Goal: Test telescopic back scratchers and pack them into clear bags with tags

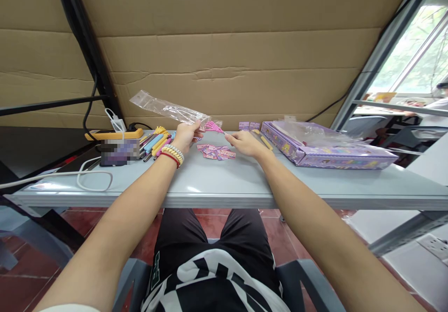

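Note:
My left hand (187, 137), with beaded bracelets and a red string at the wrist, is closed on a long clear plastic bag (168, 109). The bag slants up to the left from my fingers. At its right end is a slim pen with a pink ribbed top (213, 126), and I cannot tell how much of it is inside the bag. My right hand (243, 143) pinches the thin end of this pen. Below and between the hands, small pink and purple printed cards (217, 152) lie scattered on the table (217, 181).
Several colourful pens (154, 145) are piled on the left, beside a blurred phone-like object (119, 152), a yellow case (114, 134) and a white cable (94, 189). A purple printed box (336, 155) with clear plastic on top stands right. Yellow pens (263, 139) lie near it. Cardboard (224, 78) backs the table.

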{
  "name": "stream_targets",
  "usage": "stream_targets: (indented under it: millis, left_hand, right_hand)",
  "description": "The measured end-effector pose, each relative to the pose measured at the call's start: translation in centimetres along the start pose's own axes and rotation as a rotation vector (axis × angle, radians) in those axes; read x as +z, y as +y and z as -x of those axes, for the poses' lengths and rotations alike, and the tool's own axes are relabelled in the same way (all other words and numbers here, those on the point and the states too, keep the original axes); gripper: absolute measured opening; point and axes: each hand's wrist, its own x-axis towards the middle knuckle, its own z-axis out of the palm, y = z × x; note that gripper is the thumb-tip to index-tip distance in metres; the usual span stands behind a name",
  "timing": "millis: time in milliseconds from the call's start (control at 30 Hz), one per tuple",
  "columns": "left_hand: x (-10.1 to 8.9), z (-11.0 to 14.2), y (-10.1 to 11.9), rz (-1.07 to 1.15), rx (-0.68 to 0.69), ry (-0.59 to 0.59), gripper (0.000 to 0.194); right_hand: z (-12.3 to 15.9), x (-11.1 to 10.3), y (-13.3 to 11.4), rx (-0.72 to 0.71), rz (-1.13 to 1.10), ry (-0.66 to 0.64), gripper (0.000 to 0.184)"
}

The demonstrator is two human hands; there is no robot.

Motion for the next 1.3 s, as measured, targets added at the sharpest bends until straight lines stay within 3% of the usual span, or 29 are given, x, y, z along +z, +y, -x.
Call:
stream_targets:
  millis: [400,667,933,1300]
  left_hand:
    - [-0.11,0.04,0.47,0.115,-0.088,-0.044,0.025]
    - [-0.59,-0.50,0.20,0.053,-0.163,-0.062,0.026]
    - [-0.58,-0.31,0.44,0.156,-0.082,-0.152,0.026]
    - [-0.29,-0.30,-0.03,-0.057,0.030,-0.129,0.033]
  right_hand:
    - [0.20,-0.18,-0.06,-0.051,-0.100,0.031,0.045]
    - [0.12,-0.23,0.00,-0.090,-0.070,0.079,0.044]
    - [0.07,-0.52,0.34,-0.042,-0.125,0.085,0.045]
    - [0.21,-0.04,-0.28,-0.051,-0.099,0.075,0.045]
